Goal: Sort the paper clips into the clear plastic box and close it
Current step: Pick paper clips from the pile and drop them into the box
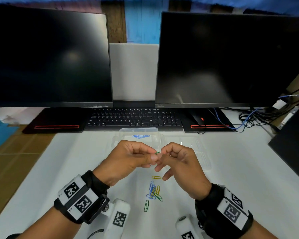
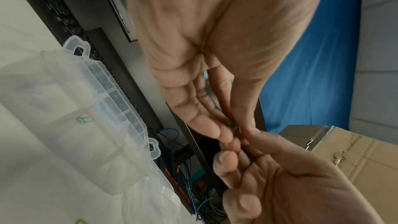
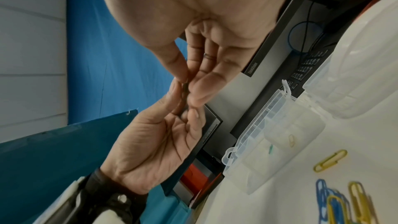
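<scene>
Midway — both hands (image 1: 128,157) (image 1: 181,161) pinch one green clip (image 1: 157,153) in their fingers above the open box (image 1: 138,131); blue clips (image 1: 141,136) inside, a pile (image 1: 154,192) waits near the tabletop's front edge.

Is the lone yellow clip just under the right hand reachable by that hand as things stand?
Probably not at once: the right hand and the left hand both pinch a green paper clip. Nothing covers the yellow clip, which lies bare on the table below the right hand's fingers.
</scene>
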